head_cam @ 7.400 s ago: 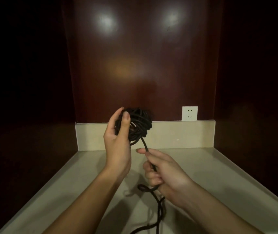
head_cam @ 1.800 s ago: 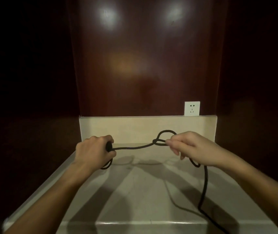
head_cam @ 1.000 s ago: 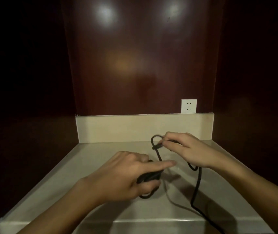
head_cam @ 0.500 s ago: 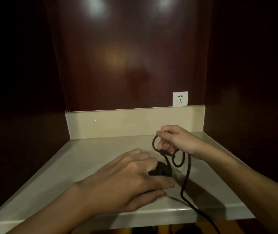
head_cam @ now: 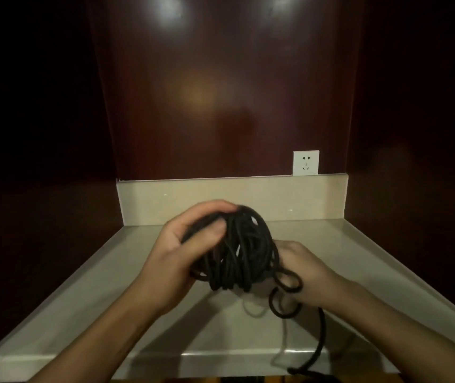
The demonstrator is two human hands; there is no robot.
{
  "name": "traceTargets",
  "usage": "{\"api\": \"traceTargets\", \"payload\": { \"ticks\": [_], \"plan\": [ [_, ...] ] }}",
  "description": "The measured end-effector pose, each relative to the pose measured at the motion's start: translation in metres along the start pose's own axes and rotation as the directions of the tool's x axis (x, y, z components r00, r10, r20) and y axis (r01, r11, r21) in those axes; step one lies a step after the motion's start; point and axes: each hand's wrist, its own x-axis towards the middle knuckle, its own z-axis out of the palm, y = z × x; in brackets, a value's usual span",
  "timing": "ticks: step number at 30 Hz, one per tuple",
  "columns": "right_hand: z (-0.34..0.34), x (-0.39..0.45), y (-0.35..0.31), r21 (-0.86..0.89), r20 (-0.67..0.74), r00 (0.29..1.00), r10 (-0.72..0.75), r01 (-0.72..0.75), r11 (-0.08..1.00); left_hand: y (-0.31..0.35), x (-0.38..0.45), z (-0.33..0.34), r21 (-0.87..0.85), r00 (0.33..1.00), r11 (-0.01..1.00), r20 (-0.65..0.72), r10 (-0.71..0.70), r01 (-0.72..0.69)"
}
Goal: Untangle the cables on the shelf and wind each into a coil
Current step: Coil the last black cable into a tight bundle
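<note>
1. A pale stone shelf (head_cam: 110, 313) was seen under and around both hands, set in a dark wooden alcove whose back panel (head_cam: 220, 106) rose beyond them.
2. A low pale upstand (head_cam: 165, 200) was seen along the back of the shelf, behind the hands.
3. A bundle of black cable (head_cam: 242, 252) was held above the shelf between the two hands, its many turns bunched loosely together.
4. The left hand (head_cam: 182, 261) was curled round the left side of the bundle, the thumb pressed on the near strands and the fingers wrapped over the top.
5. The right hand (head_cam: 306, 277) was placed against the right side of the bundle; small loops of cable lay across it, but whether its fingers gripped a strand could not be told.
6. A loose strand (head_cam: 320, 338) was trailed down from the right hand and over the shelf's front edge.
7. A white wall socket (head_cam: 305, 162) was seen above the upstand, beyond the right hand.
</note>
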Motion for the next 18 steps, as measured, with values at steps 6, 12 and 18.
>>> {"api": "traceTargets", "payload": {
  "ticks": [6, 12, 18],
  "plan": [
    [0.041, -0.008, -0.031, 0.022, -0.225, 0.952, 0.205, -0.206, 0.978, -0.012, 0.012, 0.009, -0.396, 0.959, 0.917, -0.238, -0.152, 0.048],
    [0.048, 0.018, -0.043, 0.528, -0.325, 0.850, 0.414, -0.200, 0.825, -0.034, 0.017, 0.005, -0.241, 0.892, 0.970, -0.446, -0.075, -0.039],
    [0.023, 0.042, -0.035, 0.500, -0.126, 0.791, 0.599, -0.471, 0.727, -0.063, 0.010, -0.003, 0.147, 0.799, 0.989, -0.593, 0.102, -0.018]
  ]
}}
